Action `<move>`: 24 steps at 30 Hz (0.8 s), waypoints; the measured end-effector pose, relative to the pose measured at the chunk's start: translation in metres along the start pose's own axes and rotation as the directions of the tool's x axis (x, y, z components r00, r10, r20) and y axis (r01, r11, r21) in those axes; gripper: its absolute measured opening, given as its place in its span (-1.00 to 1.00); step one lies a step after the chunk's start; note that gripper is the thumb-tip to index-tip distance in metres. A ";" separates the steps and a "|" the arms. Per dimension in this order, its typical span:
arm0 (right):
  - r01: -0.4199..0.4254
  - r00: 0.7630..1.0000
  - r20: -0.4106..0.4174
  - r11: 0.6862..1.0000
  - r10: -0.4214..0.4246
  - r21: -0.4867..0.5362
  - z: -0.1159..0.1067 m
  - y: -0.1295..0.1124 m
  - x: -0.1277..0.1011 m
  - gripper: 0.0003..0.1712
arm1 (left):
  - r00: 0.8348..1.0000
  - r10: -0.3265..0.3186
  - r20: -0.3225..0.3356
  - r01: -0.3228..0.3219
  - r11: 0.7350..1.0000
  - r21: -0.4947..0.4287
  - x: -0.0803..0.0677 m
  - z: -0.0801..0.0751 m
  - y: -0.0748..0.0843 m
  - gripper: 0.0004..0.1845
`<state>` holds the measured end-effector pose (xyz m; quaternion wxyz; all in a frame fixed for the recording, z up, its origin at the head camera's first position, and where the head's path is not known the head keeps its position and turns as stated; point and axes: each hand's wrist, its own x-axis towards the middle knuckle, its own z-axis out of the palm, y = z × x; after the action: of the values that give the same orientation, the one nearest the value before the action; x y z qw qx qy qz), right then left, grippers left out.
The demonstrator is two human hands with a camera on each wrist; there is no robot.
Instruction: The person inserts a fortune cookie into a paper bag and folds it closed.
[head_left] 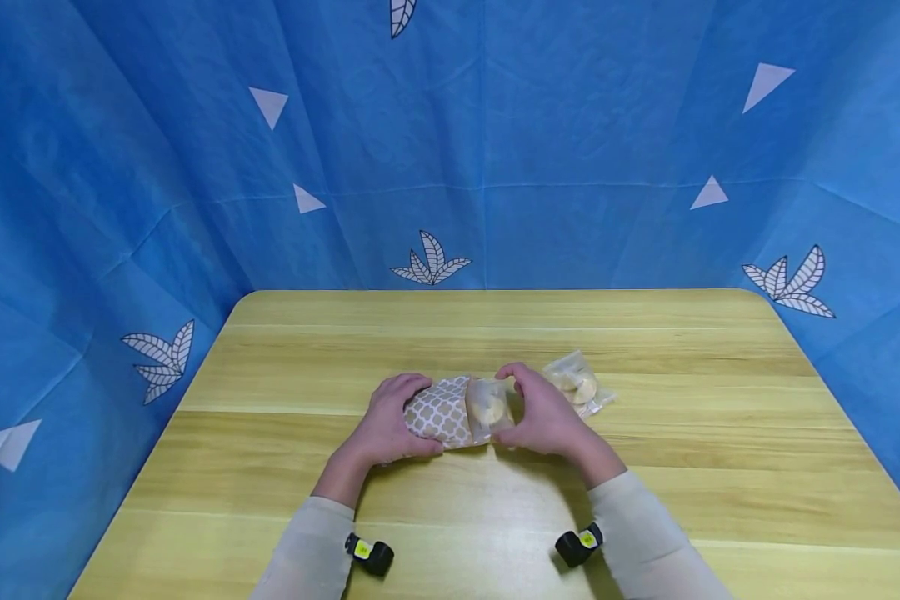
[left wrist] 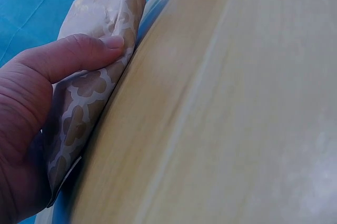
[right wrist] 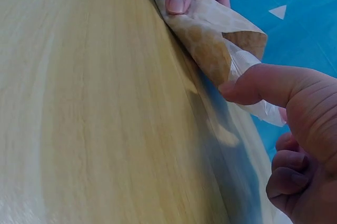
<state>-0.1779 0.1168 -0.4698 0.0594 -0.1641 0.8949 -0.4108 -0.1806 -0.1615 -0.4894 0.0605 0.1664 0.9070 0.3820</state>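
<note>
A paper bag (head_left: 438, 412) with a tan and white lattice pattern lies on the table, its mouth towards the right. My left hand (head_left: 390, 421) grips its closed end, the thumb (left wrist: 100, 50) along the near edge in the left wrist view. At the mouth is a clear packet (head_left: 487, 406) with a pale round piece inside; it sits partly within the bag. My right hand (head_left: 551, 417) holds this packet between thumb and forefinger at its near and far edges. In the right wrist view, the other fingers (right wrist: 287, 174) are curled under.
Another clear packet (head_left: 583, 387) with pale round pieces lies just beyond the right hand. The wooden table (head_left: 682, 467) extends around both hands. A blue curtain (head_left: 570, 167) with white leaves and triangles hangs behind and at both sides.
</note>
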 end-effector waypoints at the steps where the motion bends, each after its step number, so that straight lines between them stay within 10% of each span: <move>1: 0.002 1.000 -0.005 1.000 -0.002 -0.007 0.001 0.000 0.000 0.00 | 1.000 0.000 0.000 0.000 1.000 0.000 0.000 0.000 0.000 0.07; 24: -0.018 0.996 0.087 0.977 -0.001 0.213 -0.010 0.017 -0.009 0.25 | 1.000 0.005 0.000 -0.005 1.000 0.003 -0.001 -0.001 0.001 0.06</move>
<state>-0.1759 0.1373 -0.4759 0.1170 -0.1706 0.8428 -0.4969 -0.1797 -0.1623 -0.4882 0.0593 0.1687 0.9071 0.3809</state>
